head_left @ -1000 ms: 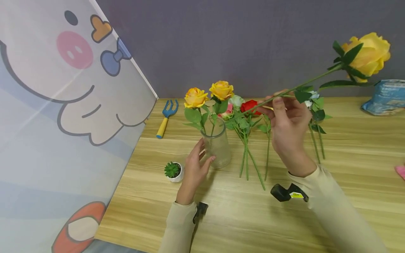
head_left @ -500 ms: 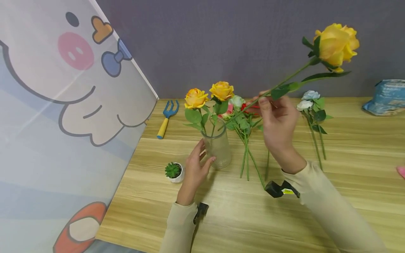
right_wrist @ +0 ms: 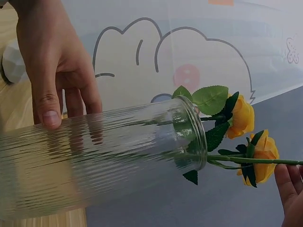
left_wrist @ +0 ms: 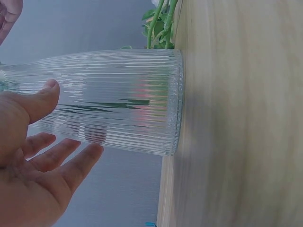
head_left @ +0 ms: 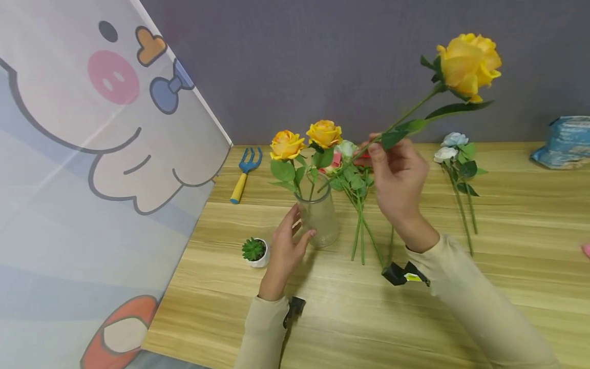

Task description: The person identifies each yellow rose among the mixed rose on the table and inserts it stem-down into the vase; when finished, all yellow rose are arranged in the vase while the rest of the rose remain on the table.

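The ribbed clear glass vase (head_left: 322, 225) stands upright on the wooden table. My left hand (head_left: 285, 248) holds its side, thumb and fingers on opposite sides in the left wrist view. Two yellow roses (head_left: 287, 145) stand in the vase, their dark stems showing through the glass (right_wrist: 137, 156). My right hand (head_left: 400, 179) pinches the green stem of another yellow rose (head_left: 467, 66) between thumb and fingers. That stem slants down to the left, its lower end at the vase's mouth. The bloom is up to the right, in front of the grey wall.
Pink, pale green and red flowers (head_left: 344, 148) lie right of the vase, partly hidden by my right hand. White and blue flowers (head_left: 446, 154) lie farther right. A toy fork (head_left: 244, 174), a potted succulent (head_left: 255, 251) and a blue bag (head_left: 564, 141) are also there.
My right hand has moved left with the yellow rose, bringing the stem's lower end to the vase's mouth. My left hand stays on the vase.
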The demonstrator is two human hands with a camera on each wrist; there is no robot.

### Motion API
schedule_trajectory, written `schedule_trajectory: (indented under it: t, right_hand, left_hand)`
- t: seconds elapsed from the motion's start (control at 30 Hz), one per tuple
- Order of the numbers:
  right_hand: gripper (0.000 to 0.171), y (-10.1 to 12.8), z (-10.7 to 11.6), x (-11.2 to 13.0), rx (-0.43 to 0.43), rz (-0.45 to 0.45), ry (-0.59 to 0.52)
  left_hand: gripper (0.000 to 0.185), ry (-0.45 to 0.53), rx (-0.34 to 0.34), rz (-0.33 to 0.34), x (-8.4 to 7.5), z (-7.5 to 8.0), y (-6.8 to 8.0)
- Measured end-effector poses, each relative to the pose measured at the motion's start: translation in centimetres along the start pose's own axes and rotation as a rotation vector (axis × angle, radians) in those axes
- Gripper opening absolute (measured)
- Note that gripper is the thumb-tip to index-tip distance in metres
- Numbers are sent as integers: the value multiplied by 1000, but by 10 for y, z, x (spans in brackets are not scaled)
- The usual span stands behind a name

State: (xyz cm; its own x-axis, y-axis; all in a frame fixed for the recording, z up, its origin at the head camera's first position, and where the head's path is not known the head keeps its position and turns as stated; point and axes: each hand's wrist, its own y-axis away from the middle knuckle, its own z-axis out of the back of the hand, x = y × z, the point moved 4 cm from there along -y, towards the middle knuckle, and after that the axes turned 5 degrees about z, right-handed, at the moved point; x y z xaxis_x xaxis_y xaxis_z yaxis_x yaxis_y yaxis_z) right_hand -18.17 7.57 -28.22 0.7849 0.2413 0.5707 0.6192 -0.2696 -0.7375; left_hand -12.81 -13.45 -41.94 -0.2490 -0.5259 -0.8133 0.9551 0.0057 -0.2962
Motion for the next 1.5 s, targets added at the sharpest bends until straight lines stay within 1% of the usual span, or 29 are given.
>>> schedule_trajectory:
  t: [0.1,0.17,0.2,0.3,0.4,0.5,0.63,0.7,0.93,1.07,1.17,1.23,1.5]
  right_hand:
    - [11,1,-3,-1,24,6,27]
    - [10,2,-5,-2,31,5,8]
    - [13,3,-5,-3,36,7,-3]
    - [31,5,-6,-6,47,-1,-34]
    - [53,7,-8,-8,66,-2,-28]
    - [62,9,-10,-10,90,-2,-4]
    - [55,13,-11,-14,116,-5,44]
    - [50,15,-11,-15,127,-9,57]
    - [42,19,-12,-20,176,-19,88]
    - [29,21,-12,-21,203,-27,96]
    - [16,22,-12,-22,212,-31,116]
    - [11,22,-12,-23,211,-34,133]
    - [7,26,-11,-27,207,-56,200]
  left_hand:
    - [70,3,1,3,0,0,0]
    - [70,9,4,5,0,0,0]
    - [70,10,3,3,-1,0,0]
    - [70,15,6,8,-1,0,0]
    - [70,14,5,11,-1,0,0]
    - [70,11,4,8,-1,1,0]
    - [69,9,4,0,0,1,0]
    - [69,12,6,0,0,1,0]
    - [69,11,9,0,-1,1,-1]
    - [69,12,11,6,-2,1,-1]
    - [69,17,13,14,-2,1,-1]
    - [69,19,13,18,-2,1,-1]
    - [69,20,12,21,0,0,-1]
